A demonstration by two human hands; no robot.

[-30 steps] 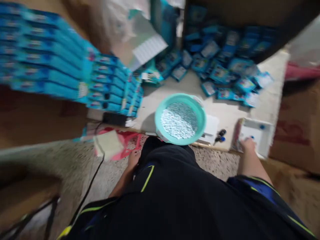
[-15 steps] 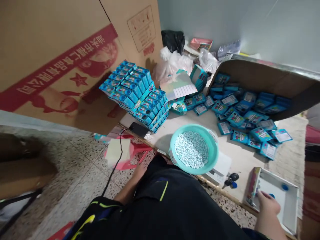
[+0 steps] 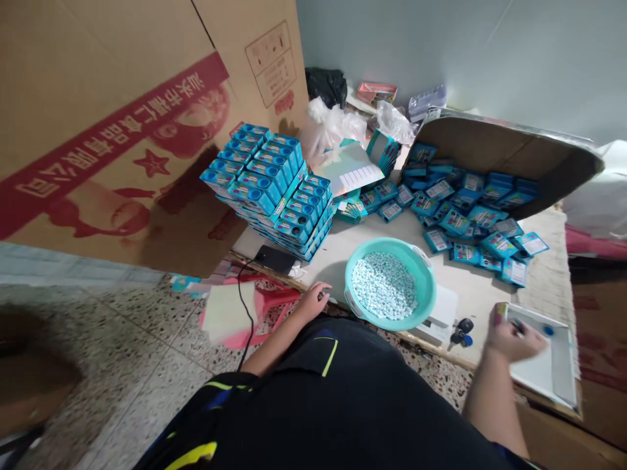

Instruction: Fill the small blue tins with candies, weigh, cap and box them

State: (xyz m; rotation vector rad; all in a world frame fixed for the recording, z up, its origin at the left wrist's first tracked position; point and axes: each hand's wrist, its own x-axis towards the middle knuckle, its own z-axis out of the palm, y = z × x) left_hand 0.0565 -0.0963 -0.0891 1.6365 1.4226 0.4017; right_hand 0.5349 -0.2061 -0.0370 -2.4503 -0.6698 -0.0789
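Observation:
My left hand [image 3: 313,301] is at the front edge of the table, left of the turquoise basin [image 3: 428,287]. Its fingers are curled, and a small dark spot shows between them; what it is, I cannot make out. White pellets [image 3: 385,287] fill the bottom of the basin. Over the left part of a shallow white box [image 3: 541,375] is my right hand [image 3: 512,339], closed and slightly blurred. Something dark shows at its fingers, too unclear to name. One round blue cap [image 3: 549,331] lies in that box, beyond my right hand.
Stacked blue packs [image 3: 264,176] stand at the table's left, beside a black device [image 3: 275,258] with a cable. Loose blue packs [image 3: 455,222] spill from an open carton [image 3: 553,163]. Keys [image 3: 461,333] lie right of the basin. A pink stool [image 3: 274,300] stands below.
My left hand has risen from beside my leg to the table edge. My right hand has lifted up from inside the white box. A blue cap by it no longer shows.

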